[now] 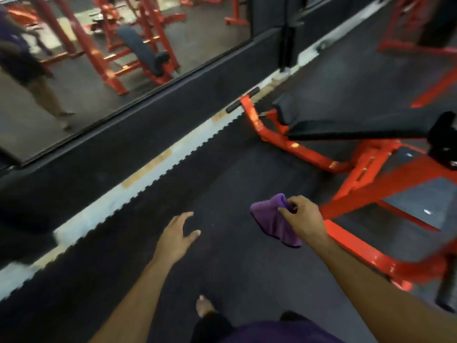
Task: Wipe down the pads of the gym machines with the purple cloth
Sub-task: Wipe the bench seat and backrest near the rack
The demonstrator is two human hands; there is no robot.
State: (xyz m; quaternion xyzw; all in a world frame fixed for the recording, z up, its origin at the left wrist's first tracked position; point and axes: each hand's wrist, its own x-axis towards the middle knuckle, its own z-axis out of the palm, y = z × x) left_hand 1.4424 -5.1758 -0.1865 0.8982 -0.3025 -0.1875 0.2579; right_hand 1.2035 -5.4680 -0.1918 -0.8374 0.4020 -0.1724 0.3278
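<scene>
Purple cloth (273, 222), soft and bunched, hangs lower centre-right, pinched between thumb and curled fingers of the right hand (303, 215). Left hand (176, 235) lower centre holds nothing; fingers straight and spread apart above the floor. Black padded bench pad (358, 125), long and flat, sits on a glossy red steel frame (309, 154) at right. Dark rubber floor (235, 174); wall mirror (111, 58) upper left.

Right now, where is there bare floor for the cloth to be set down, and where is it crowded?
Bare black floor lies between the white strip along the mirror wall and the red bench frame, ahead of the left hand. It is crowded right of the right hand holding the purple cloth: frame bars.
</scene>
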